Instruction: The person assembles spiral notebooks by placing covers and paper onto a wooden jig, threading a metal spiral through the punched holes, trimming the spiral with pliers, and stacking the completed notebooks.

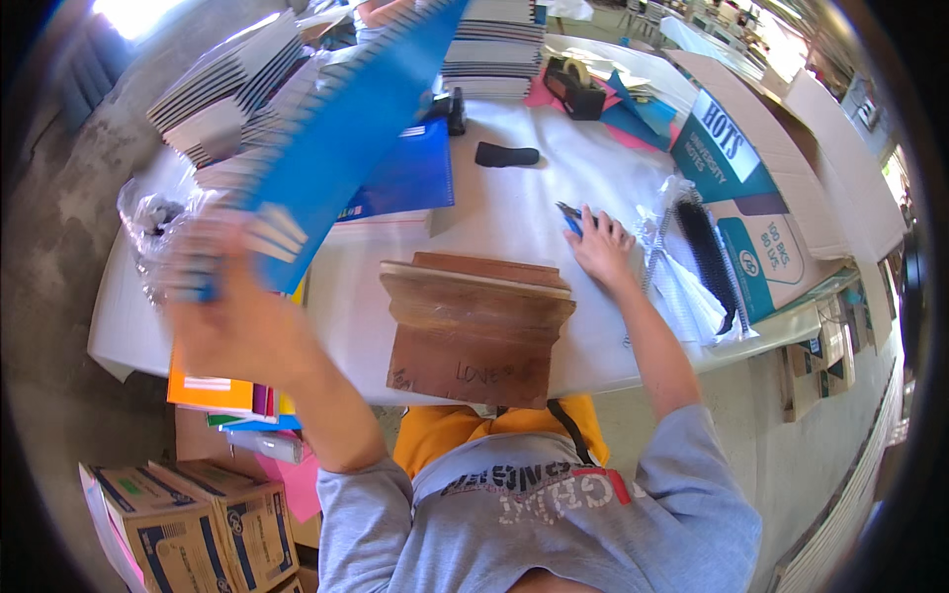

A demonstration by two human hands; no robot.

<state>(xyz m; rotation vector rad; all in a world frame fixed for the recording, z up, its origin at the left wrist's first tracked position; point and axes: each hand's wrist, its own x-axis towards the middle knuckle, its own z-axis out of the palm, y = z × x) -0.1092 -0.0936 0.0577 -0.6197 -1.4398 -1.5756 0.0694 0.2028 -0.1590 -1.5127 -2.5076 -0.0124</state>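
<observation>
while the left hand (222,296) was raised at the left of the view, blurred by motion, its grip was clamped on the lower end of a blue spiral-bound notebook (346,128) that slanted up and away over the white tabletop (494,208), the wire binding running along its upper left edge. the right hand (598,247) lay flat on the tabletop to the right, fingers spread and apart, fingertips touching a small blue-handled tool (567,216) whose kind could not be told. just beside that hand, further right, a clear plastic bag (692,267) held black spiral coils. between the two forearms stood a stepped wooden block (474,321), brown and worn, at the near edge of the tabletop. another blue notebook (405,178) lay flat behind the raised one, and stacks of bound notebooks (494,44) rose at the far end, with more stacks (227,84) at the far left. a black tape dispenser (576,91) sat near the far stacks, and a small black oblong thing (507,154) lay alone on the white surface. a big open cardboard box (781,198) printed in teal and white stood at the right edge. orange and other coloured sheets (222,395) stuck out below the left edge of the tabletop, and brown cartons (198,524) sat on the floor beneath.
</observation>
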